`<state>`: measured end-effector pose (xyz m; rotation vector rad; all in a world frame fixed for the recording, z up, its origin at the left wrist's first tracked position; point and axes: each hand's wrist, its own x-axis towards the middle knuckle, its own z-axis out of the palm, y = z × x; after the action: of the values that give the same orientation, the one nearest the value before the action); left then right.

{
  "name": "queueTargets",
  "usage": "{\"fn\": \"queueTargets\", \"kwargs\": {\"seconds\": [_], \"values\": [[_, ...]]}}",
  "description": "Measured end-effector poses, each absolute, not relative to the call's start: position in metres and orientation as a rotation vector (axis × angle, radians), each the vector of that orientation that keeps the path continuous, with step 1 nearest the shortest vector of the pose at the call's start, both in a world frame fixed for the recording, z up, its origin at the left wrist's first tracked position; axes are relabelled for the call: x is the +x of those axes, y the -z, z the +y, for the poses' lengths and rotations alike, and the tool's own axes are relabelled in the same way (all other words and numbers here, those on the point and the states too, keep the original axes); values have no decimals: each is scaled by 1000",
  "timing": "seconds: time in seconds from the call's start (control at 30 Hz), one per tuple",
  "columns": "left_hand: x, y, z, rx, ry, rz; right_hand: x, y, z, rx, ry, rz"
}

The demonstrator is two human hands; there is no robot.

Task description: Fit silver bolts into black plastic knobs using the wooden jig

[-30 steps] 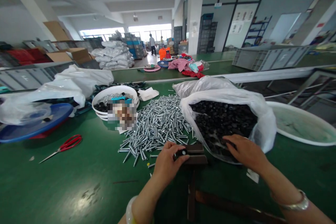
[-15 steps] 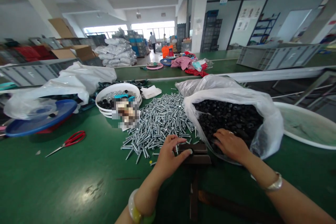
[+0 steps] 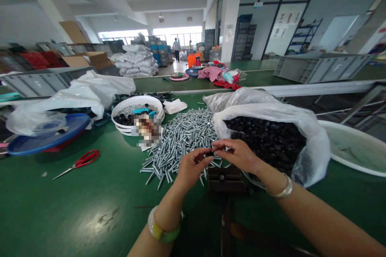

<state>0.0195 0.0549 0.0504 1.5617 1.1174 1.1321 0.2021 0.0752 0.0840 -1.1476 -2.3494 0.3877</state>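
Observation:
My left hand (image 3: 191, 166) and my right hand (image 3: 238, 154) meet fingertip to fingertip over the near right edge of a pile of silver screws (image 3: 183, 134). A small dark piece shows between the left fingers; what the right fingertips pinch is too small to make out. Just below the hands sits a dark brown metal block (image 3: 226, 182) with a round thing in its groove. To the right, an open white plastic bag (image 3: 315, 136) holds many small black parts (image 3: 268, 140).
Red-handled scissors (image 3: 87, 158) lie at the left. Behind them are a blue tray (image 3: 72, 126) and stacked white bowls (image 3: 120, 128). A white round tray (image 3: 356, 148) is at the far right. Grey crates (image 3: 319, 67) stand beyond; a person (image 3: 176, 49) is far back.
My right hand has come out of the bag of black parts and moved left to my left hand. My left hand has risen slightly off the block, uncovering its groove.

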Motion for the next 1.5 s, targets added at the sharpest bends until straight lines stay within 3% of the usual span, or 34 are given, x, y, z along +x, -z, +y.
{"fn": "queueTargets", "kwargs": {"seconds": [0.13, 0.43, 0.57, 0.73, 1.03, 1.27, 1.4, 1.5], "values": [[2, -34, 68, 1307, -1224, 1158, 194, -58, 103, -1388, -300, -2615], [4, -1, 75, 1330, -1133, 1174, 185, -42, 125, -1285, -400, -2756], [5, -2, 74, 1392, -1111, 1197, 187, -51, 118, -1250, -460, -2581], [8, -12, 72, 1511, -1149, 1157, 173, -58, 92, -1044, -772, -2076], [11, -34, 58, 1618, -1192, 1170, 175, -76, 66, -925, -322, -2224], [19, -50, 47, 1599, -1211, 1059, 178, -73, 48, -877, -418, -1926], [18, -54, 43, 1663, -1207, 1093, 185, -80, 41, -908, -264, -2047], [15, -54, 43, 1720, -1167, 1122, 198, -87, 34, -1014, -344, -2228]]}}
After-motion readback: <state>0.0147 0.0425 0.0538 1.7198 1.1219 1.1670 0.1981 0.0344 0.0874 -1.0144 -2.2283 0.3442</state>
